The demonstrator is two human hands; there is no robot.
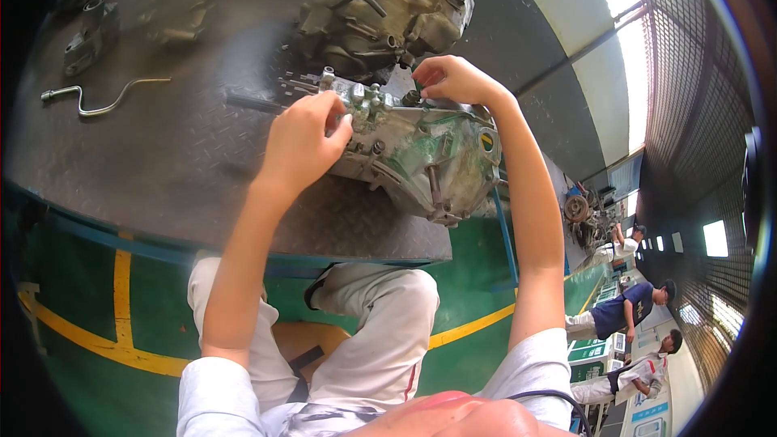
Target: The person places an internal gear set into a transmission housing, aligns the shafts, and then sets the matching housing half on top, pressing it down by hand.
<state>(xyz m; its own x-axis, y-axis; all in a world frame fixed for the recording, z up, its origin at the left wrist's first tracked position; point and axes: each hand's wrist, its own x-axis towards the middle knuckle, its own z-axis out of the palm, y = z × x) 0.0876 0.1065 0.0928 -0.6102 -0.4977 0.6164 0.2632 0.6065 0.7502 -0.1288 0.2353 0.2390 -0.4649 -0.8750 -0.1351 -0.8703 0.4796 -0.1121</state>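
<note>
A metal gearbox housing (pixel 405 146), smeared with green and grey, lies at the edge of the workbench in front of me. At its left end is my left hand (pixel 301 142), its fingers curled and the thumb close to the index finger. Whatever those fingers hold, if anything, is hidden. Over the far side of the housing my right hand (pixel 457 81) has its fingers bent inward, near a dark round fitting (pixel 412 98). I cannot make out anything between them. A bolt-like post (pixel 327 74) stands up beside my left hand.
The dark, patterned metal workbench (pixel 186 170) carries a crank-shaped socket wrench (pixel 105 101) at left. A larger dirty gearbox (pixel 388 12) sits behind the housing. A small metal part (pixel 91 36) lies far left. Several people stand at the right, past the green floor (pixel 477 307).
</note>
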